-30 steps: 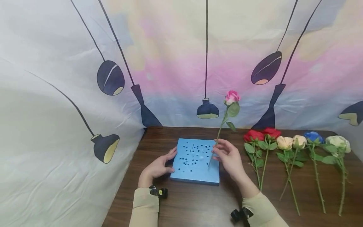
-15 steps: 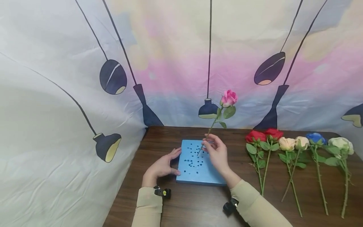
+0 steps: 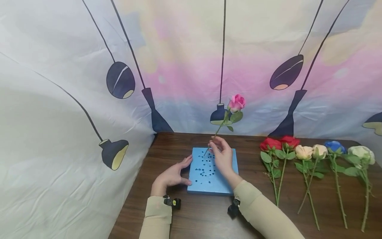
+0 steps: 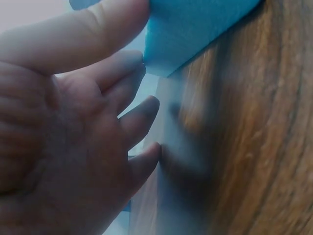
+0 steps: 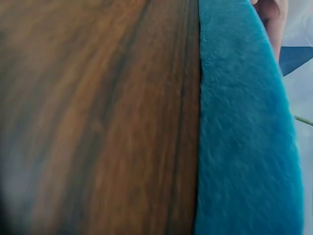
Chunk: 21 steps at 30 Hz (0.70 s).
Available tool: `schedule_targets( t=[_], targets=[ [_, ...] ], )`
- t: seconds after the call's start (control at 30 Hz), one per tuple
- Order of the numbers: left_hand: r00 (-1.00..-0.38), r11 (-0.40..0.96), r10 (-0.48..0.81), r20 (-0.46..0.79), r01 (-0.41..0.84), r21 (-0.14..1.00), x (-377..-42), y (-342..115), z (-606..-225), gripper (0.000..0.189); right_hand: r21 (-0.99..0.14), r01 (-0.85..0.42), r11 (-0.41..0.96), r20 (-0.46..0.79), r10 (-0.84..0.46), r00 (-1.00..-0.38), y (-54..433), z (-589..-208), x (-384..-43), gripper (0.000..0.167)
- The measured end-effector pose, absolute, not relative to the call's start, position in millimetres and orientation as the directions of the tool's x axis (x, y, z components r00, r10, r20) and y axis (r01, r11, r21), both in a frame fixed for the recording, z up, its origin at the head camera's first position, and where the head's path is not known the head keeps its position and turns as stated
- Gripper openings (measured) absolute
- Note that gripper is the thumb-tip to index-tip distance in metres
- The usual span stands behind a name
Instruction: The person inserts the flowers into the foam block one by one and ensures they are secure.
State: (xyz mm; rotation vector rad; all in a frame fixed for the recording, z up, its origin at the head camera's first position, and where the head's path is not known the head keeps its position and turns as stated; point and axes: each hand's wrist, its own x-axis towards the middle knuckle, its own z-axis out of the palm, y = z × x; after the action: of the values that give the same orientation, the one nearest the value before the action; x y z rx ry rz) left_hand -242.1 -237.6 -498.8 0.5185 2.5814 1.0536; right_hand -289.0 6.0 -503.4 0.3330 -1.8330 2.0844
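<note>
A pink rose with a thin green stem leans up and to the right over a blue foam block full of small holes. Thumb and fingertips of my right hand pinch the stem low down, and its lower tip points at holes in the block's upper part. Spread along the block's left side is my left hand, thumb at the near corner. The left wrist view shows its fingers mostly straight, the upper ones at the block's side. In the right wrist view the block's side wall fills the right part.
Several more roses lie in a row on the dark wooden table at right: red roses, cream roses, a blue rose and a whitish rose. A printed cloth hangs behind the table.
My right hand has carried the rose left and away from me, from the block's right side to its upper holes. The left hand stays at the block's left edge. The view shifts slightly.
</note>
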Motion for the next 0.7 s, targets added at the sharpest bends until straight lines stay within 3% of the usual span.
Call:
schedule_targets(
  t=[0.43, 0.7],
  targets=[
    [-0.893, 0.673, 0.424, -0.153, 0.198, 0.712, -241.7, -234.4, -497.9, 0.101, -0.893, -0.429, -0.137, 0.398, 0.209, -0.893, -3.9, -519.7, -300.0, 0.027],
    [-0.893, 0.654, 0.425, -0.149, 0.188, 0.733, -242.2, -236.2, -501.0, 0.1, -0.894, -0.431, -0.119, 0.409, 0.175, -0.896, -5.9, -521.9, -300.3, 0.024]
  ],
)
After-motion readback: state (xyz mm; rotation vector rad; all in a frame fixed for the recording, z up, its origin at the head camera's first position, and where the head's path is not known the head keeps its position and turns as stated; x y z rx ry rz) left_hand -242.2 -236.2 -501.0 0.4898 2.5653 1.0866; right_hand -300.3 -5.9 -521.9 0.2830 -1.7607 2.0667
